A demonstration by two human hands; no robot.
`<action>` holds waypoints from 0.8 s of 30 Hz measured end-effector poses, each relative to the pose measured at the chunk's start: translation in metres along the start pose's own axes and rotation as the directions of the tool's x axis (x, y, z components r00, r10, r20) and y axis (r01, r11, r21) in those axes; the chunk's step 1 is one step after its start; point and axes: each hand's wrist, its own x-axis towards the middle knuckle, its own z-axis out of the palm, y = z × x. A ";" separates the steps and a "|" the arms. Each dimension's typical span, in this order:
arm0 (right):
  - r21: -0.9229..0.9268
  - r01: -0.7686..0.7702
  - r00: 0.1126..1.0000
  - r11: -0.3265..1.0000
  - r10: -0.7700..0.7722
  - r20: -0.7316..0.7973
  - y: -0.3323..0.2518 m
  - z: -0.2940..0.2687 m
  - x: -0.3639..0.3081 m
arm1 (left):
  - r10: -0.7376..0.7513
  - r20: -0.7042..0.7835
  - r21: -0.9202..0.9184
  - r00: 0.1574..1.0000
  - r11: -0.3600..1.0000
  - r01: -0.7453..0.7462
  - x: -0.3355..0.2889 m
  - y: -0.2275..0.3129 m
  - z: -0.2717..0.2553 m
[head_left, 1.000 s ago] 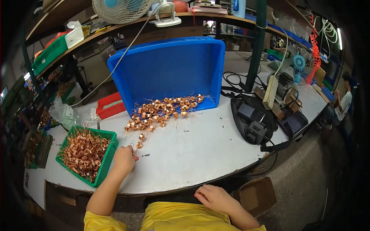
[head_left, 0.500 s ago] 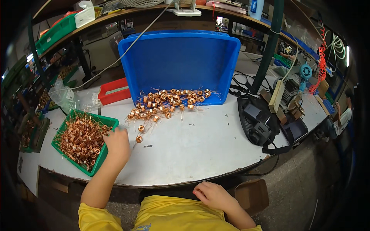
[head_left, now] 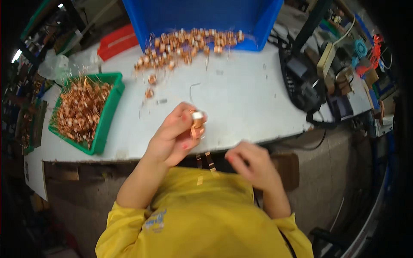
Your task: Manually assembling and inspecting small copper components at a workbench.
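My left hand is raised over the table's front edge, its fingers closed around small copper-wire coils. A thin bent wire shows just above these fingers. To the right, my right hand hovers in front of the table edge with curled fingers, slightly blurred; nothing shows in it. Blurred copper-coloured bits appear between the hands, against the edge and my yellow shirt. A green tray heaped with copper coils stands at the left. More coils spill from the blue bin onto the table.
Two loose coils lie apart from the pile on the white table. A red tray and a clear plastic bag are at the back left. Black equipment with a cable occupies the right side. A brown box stands below the edge.
My left hand has left the green tray and moved right, now with coils in it. My right hand has risen from my lap. The view has tilted downward.
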 end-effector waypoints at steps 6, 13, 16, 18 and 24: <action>0.309 0.015 0.990 0.951 0.029 -0.137 0.011 0.005 0.010 | -0.093 -0.026 -0.110 0.995 0.990 0.090 -0.002 -0.037 -0.010; 0.625 0.087 0.986 0.776 0.022 -0.165 0.006 0.028 0.008 | -0.227 0.030 -0.151 0.973 0.962 0.229 -0.010 -0.054 -0.024; 0.619 0.100 0.990 0.779 -0.016 -0.141 0.010 0.029 0.009 | -0.274 -0.001 -0.138 0.962 0.952 0.272 -0.011 -0.054 -0.027; 0.607 0.120 0.991 0.785 -0.060 -0.119 0.012 0.030 0.009 | -0.318 -0.023 -0.123 0.948 0.942 0.313 -0.012 -0.055 -0.029; 0.739 0.151 0.985 0.656 -0.032 -0.172 0.012 0.035 0.008 | -0.321 -0.012 -0.073 0.947 0.945 0.319 -0.014 -0.061 -0.041</action>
